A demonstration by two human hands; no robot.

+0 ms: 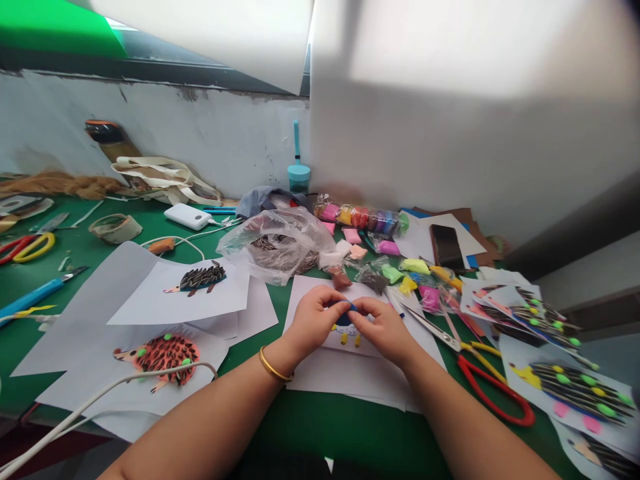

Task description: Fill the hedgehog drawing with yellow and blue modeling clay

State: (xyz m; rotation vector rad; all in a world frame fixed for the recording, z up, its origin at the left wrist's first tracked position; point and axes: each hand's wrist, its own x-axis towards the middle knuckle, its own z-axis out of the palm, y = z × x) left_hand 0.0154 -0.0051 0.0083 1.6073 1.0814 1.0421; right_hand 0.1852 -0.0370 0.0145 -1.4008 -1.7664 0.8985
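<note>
My left hand (316, 319) and my right hand (384, 328) meet over the papers, fingertips pinched together on a small piece of blue clay (353, 307). Part of the piece is hidden by the fingers. Right below lies a sheet of white paper (306, 373) with a clay figure (344, 329) on it, blue above with yellow feet; my hands cover much of it. Scissors (450, 340) with red and yellow handles lie beside my right forearm. Beyond my fingers sit several small packets of coloured clay, among them a brown packet (340, 277).
Hedgehog pictures of clay and seeds lie left (170, 357) and right (575, 387). A plastic bag of seeds (280, 243), a phone (447, 247) and a white power bank (188, 216) stand farther back. A white cable (100, 393) crosses at left, near a blue craft knife (37, 297).
</note>
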